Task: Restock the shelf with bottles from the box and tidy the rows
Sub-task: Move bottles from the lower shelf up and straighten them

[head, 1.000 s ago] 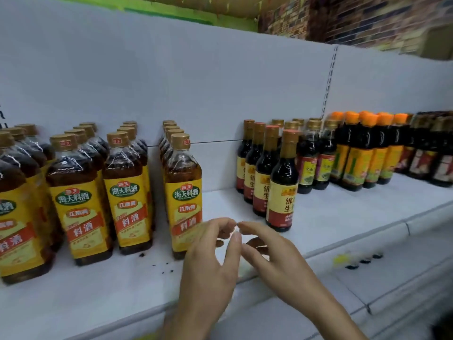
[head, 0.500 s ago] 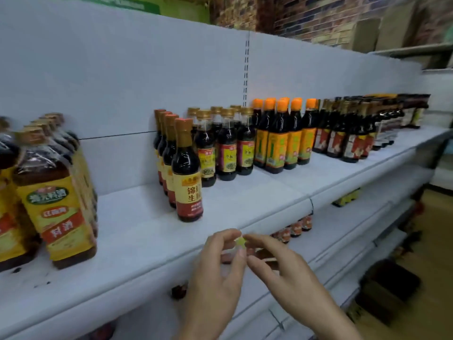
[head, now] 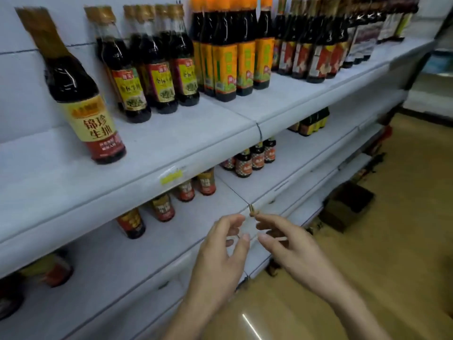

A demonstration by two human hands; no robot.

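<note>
1. The left hand (head: 220, 253) and the right hand (head: 296, 249) hover before the white metal shelf (head: 171, 143), their fingertips nearly meeting.
2. The left hand's fingers are loosely curled and grasp nothing visible. Whether the right hand's thumb and forefinger pinch something small cannot be told.
3. The open dark brown cardboard box (head: 348, 207) sits on the floor at the shelf's foot, at 2 o'clock from the fingers and well apart. The right hand is nearer. Its contents are hidden.
4. The coming move likely turns on reaching down and rightward to that box.
5. At 10 o'clock stands a tall dark soy sauce bottle (head: 83, 94). Its yellow label reads 锦珍生抽. Neighbouring labels are too blurred to read.
</note>
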